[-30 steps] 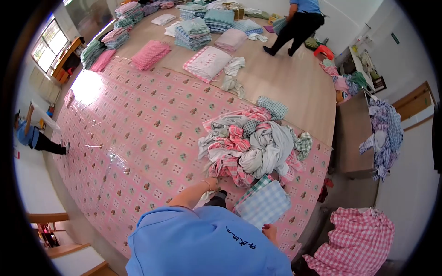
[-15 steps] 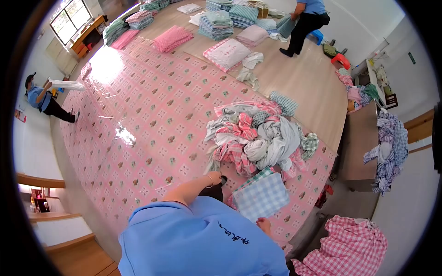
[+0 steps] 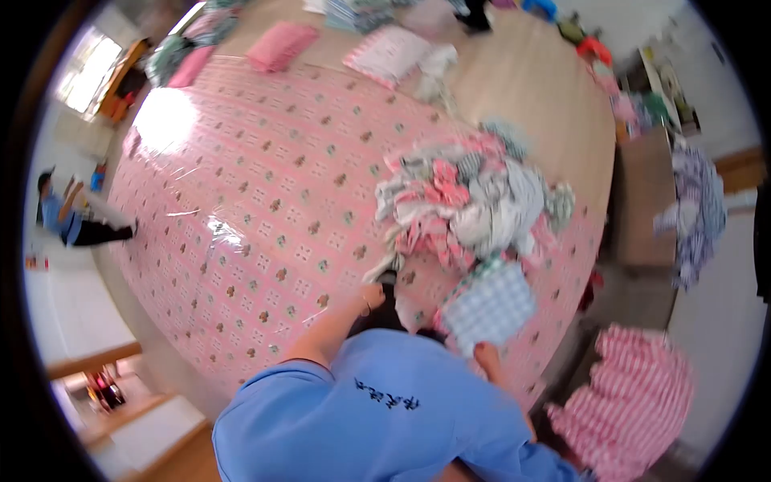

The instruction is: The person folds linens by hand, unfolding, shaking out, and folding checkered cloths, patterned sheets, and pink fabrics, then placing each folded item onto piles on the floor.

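Note:
My left hand (image 3: 372, 295) is low in front of my body, fingers curled, at the trailing end of a pale grey cloth (image 3: 384, 267) that runs out of the heap. The fingers look closed on this end, though blur softens the contact. Beside my right leg, my right hand (image 3: 486, 353) is over the near edge of a folded light-blue checked cloth (image 3: 491, 305). Motion smears its fingers. Under the blue cloth, green and pink checked edges stick out. Beyond both hands lies a loose heap of grey, white and pink cloths (image 3: 470, 205).
Pink patterned plastic sheeting (image 3: 265, 193) covers the floor. Red-and-white checked fabric (image 3: 630, 402) is piled at right, below a brown cabinet (image 3: 645, 205) draped with striped cloths (image 3: 697, 213). Pink bundles (image 3: 283, 46) lie at the back. Another person (image 3: 68, 213) stands at far left.
The view has tilted down and shifted, blurring the picture. My right hand has moved forward, onto the checked cloth's edge. My left hand stays by the grey cloth. The person at left has raised their hands.

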Demonstrator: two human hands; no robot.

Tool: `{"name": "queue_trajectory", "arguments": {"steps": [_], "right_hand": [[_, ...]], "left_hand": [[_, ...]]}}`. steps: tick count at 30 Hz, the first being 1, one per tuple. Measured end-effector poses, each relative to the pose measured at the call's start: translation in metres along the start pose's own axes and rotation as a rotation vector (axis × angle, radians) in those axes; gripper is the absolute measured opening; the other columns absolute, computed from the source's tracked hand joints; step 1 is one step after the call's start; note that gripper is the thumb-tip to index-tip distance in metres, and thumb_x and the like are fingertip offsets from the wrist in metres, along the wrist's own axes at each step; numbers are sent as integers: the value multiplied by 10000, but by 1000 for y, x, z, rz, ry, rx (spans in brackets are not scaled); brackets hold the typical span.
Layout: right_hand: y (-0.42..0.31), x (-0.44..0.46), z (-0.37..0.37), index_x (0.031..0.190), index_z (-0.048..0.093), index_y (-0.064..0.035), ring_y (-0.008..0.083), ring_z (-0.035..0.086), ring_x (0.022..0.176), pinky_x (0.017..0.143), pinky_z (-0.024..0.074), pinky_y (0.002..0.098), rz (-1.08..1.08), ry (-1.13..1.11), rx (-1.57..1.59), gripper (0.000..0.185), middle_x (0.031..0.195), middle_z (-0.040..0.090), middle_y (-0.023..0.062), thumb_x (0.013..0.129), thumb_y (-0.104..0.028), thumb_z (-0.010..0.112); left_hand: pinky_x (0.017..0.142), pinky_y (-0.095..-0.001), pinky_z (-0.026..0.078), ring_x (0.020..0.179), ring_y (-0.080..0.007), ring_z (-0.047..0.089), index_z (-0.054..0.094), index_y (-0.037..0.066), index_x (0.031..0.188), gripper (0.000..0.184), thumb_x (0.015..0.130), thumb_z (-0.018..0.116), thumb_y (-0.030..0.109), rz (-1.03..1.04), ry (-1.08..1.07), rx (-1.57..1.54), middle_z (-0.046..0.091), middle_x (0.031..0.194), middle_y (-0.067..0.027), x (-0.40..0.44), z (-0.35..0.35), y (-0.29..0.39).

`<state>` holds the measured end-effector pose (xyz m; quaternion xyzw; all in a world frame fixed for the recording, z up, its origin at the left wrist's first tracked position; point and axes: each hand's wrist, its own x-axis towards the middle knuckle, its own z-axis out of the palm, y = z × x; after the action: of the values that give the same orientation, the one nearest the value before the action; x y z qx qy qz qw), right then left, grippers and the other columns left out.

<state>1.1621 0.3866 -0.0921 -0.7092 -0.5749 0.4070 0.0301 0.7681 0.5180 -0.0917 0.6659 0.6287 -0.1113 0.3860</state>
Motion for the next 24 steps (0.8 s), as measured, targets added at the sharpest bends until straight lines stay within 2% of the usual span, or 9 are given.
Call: {"name": "queue_trajectory", "arguments": {"steps": [3,4,5,6,9,12,15,18,24], "right_hand": [[-92,45,-3,826,600,-16,326,575,752,653,444,381,-6,-72,117,260,791,585,205,696,-219,501],[-127,44,-11,848,589,-8,283,587,716,648,452,354,-97,-14,204,241,770,597,182,704,-179,498],[-145,55,-6,889,570,9,223,584,722,654,453,314,-94,-27,383,230,785,608,148,700,-102,501],[-156,55,-1,942,552,-7,250,580,801,720,447,324,-57,-107,534,244,846,603,144,722,-85,482],[-171,41,2,935,549,3,209,584,786,720,450,296,58,-99,648,243,813,605,126,711,-51,471],[-136,33,17,910,560,-8,200,585,777,705,453,288,201,-47,677,211,796,603,117,721,-76,496],[-85,15,28,908,566,-32,229,585,771,692,457,302,378,19,588,200,813,603,125,731,-119,532],[-37,6,37,914,561,-27,220,586,742,662,460,305,522,-74,583,213,788,604,117,717,-96,519],[44,29,37,887,562,-9,181,570,626,569,455,287,343,70,727,187,713,587,100,722,-92,533]], "left_hand": [[669,-405,453,739,-336,569,585,31,808,215,737,484,206,-5,95,-24,589,786,-192,40,-40,-44],[667,-403,454,757,-333,571,575,28,827,223,734,499,215,-1,123,-101,587,813,-194,48,-53,-57],[684,-396,454,791,-322,570,569,26,846,238,731,503,224,5,116,-59,590,836,-186,58,-72,-71],[698,-390,452,803,-321,567,569,24,847,239,732,501,222,-49,81,-26,591,838,-181,53,-86,-76],[738,-399,439,839,-335,553,564,13,867,265,737,477,226,-112,-41,83,584,863,-191,61,-105,-92],[778,-412,420,874,-344,540,553,-5,892,296,737,462,229,-139,-169,223,576,895,-200,85,-105,-78],[779,-406,420,865,-340,542,560,10,883,275,735,471,225,-14,-180,173,578,884,-196,106,-90,-58],[722,-379,443,797,-321,560,578,16,828,252,739,496,237,76,-82,143,592,814,-173,115,-68,-7],[656,-341,444,711,-255,572,567,12,844,240,746,519,225,195,-102,26,587,738,-145,139,-2,89]]}}
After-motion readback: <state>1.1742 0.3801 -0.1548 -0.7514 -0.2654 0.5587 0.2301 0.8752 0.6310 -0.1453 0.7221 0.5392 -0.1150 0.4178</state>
